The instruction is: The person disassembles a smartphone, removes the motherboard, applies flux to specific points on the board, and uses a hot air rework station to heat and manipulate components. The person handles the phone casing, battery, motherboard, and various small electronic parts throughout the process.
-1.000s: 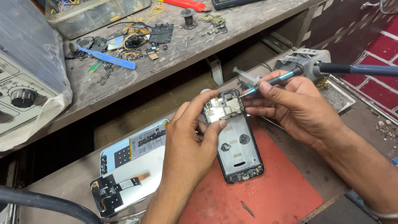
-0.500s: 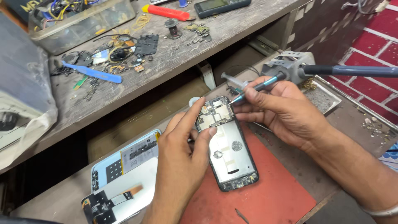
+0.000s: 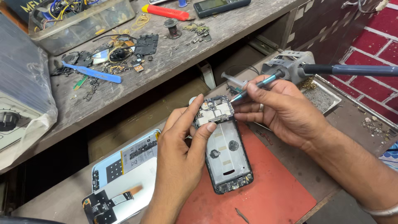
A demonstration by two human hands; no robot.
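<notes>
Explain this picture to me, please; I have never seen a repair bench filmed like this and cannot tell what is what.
There is no machine here: the view comes from a camera on a person's head, looking down at their own two bare hands. The left hand steadies an opened phone that lies on a red mat, with thumb and fingers on the circuit board at its top end. The right hand holds a thin screwdriver in a pen-like grip, its tip at the board's edge. Beside the phone lies a removed screen panel, face down. On the wooden shelf behind are small parts, a blue plastic tool, a red knife and a clear box of wires.
</notes>
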